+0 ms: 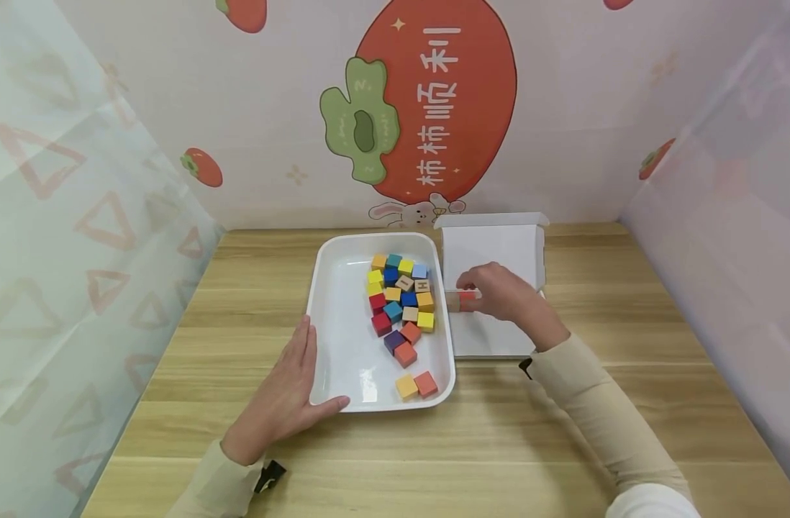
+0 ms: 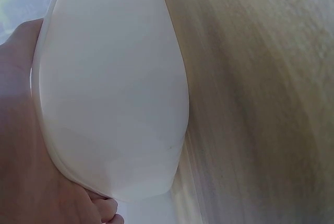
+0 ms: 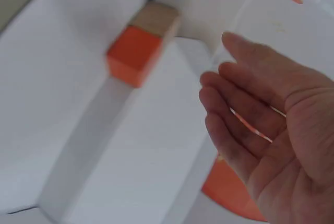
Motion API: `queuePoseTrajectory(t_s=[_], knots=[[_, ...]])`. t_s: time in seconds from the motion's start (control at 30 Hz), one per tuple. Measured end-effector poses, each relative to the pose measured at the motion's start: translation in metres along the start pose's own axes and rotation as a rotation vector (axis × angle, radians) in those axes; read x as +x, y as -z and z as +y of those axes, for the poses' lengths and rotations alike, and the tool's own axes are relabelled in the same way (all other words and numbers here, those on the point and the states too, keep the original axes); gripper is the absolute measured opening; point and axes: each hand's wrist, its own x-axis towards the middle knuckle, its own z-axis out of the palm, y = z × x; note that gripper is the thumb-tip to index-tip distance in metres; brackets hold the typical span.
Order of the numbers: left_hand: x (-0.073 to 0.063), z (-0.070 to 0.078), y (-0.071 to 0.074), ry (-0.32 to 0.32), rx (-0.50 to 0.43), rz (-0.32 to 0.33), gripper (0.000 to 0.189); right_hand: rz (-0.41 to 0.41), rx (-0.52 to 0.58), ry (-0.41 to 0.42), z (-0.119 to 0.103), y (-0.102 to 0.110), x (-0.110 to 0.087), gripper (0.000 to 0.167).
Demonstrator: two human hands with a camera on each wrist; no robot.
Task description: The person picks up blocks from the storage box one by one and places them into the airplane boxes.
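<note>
My left hand (image 1: 285,392) rests at the near left corner of a white tray (image 1: 337,288), fingers straight along the left rim and thumb along the front one. In the left wrist view that hand (image 2: 47,182) lies against the tray's pale outer wall (image 2: 115,88). My right hand (image 1: 498,291) is over a white cardboard box (image 1: 492,342). Inside the box, an orange block (image 3: 135,51) and a plain wooden block (image 3: 156,18) sit side by side in a corner. The right wrist view has my right hand (image 3: 282,125) apart from them, fingers loosely bent, nothing between them.
Several coloured cubes (image 1: 393,311) fill the tray's right half, two of them lettered. A yellow cube (image 1: 406,388) and a red cube (image 1: 426,384) lie by its near edge. The box's raised lid (image 1: 492,248) stands at the back, before a printed wall (image 1: 272,108).
</note>
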Motion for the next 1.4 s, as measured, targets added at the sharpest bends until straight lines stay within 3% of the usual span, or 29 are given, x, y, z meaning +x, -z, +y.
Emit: queuePoseTrajectory(t_s=[0.2, 0.4, 0.9, 1.17, 1.4], knots=[[0.000, -0.001, 0.000, 0.007, 0.007, -0.001, 0.131, -0.085, 0.068, 0.166, -0.032, 0.012, -0.006, 0.039], [0.001, 0.000, -0.001, 0.011, 0.002, 0.000, 0.131, -0.190, 0.030, 0.218, -0.057, 0.010, -0.011, 0.044], [0.003, 0.000, 0.000, -0.009, 0.004, 0.007, 0.131, -0.417, -0.027, 0.173, -0.089, -0.026, -0.018, 0.038], [0.003, -0.001, 0.000, -0.003, 0.003, -0.004, 0.132, -0.418, -0.182, 0.188, -0.101, -0.046, -0.021, 0.030], [0.002, 0.000, -0.001, 0.007, 0.000, -0.010, 0.132, -0.413, -0.229, 0.195, -0.105, -0.055, -0.022, 0.023]])
